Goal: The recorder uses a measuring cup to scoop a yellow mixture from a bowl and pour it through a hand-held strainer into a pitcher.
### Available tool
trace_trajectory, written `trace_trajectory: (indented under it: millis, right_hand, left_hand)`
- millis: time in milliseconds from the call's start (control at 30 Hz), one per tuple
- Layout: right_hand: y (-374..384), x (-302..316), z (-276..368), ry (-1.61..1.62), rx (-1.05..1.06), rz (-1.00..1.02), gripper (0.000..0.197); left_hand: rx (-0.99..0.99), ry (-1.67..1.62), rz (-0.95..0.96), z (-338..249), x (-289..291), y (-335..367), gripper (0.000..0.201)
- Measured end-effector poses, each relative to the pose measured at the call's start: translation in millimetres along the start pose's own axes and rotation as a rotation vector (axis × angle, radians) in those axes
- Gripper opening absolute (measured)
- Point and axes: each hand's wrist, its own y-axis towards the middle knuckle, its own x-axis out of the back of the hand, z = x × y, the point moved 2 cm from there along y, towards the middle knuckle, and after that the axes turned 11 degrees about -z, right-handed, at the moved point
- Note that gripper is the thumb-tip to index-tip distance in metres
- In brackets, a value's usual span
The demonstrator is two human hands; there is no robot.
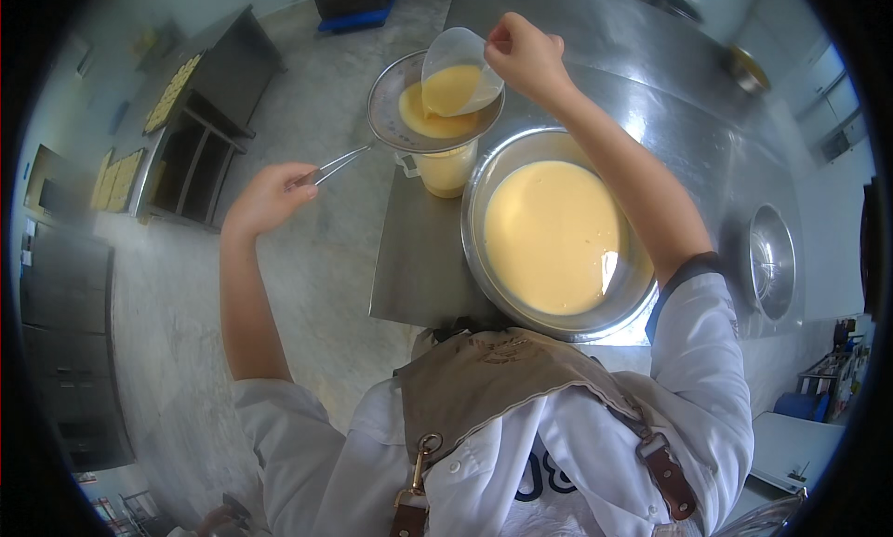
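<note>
My left hand [272,198] is closed round the wire handle of a round strainer [383,111], held level over a clear pitcher [445,172] with pale yellow liquid inside. My right hand [526,57] grips a translucent measuring cup [456,46] by its right side. The cup is tilted, and yellow liquid runs from it into the strainer, where a pool lies on the mesh. Close by on the steel table stands a large metal bowl [476,249] holding a broad pool of smooth, pale yellow liquid [553,235]. My right forearm passes over its edge.
The steel table [419,267] ends just left of the pitcher. An empty metal bowl [771,262] sits at the right, and a smaller bowl [748,69] at the far right. Across the floor on the left, a steel rack [200,151] bears trays of pale pieces [119,181].
</note>
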Motion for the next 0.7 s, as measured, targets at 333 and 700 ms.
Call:
trace_trajectory:
  millis: [333, 700]
  right_hand:
    - [-0.3, -2.1, 4.8, -0.044, 0.129, -0.062, 0.009]
    - [-0.7, -1.5, 5.6, -0.065, 0.150, -0.067, 0.012]
  left_hand:
    - [0.003, -0.020, -0.004, 0.8, -0.8, 1.6, 0.028]
    - [0.025, 0.021, -0.008, 0.2, -0.6, 0.3, 0.029]
